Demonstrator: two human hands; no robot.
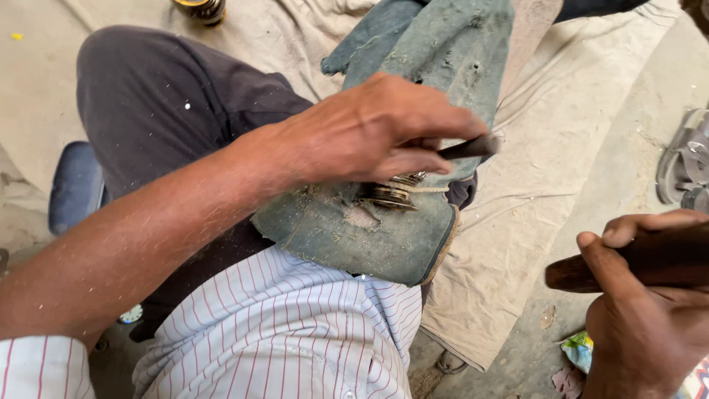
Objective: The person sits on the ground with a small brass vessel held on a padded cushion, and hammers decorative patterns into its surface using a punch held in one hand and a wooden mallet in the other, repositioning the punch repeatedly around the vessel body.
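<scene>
My left hand reaches across my lap and grips a thin dark tool that points right. Under its fingers lies a small round metal part with stacked brass-coloured rings. The part rests on a worn grey-green cloth draped over my knee. My right hand sits low at the right edge, closed around a thick brown wooden handle that points left. The handle's far end runs out of view.
A beige sheet covers the ground to the right. A grey sandal lies at the right edge. A dark bottle base stands at the top. A blue object sits left of my knee. Scraps of coloured paper lie near my right hand.
</scene>
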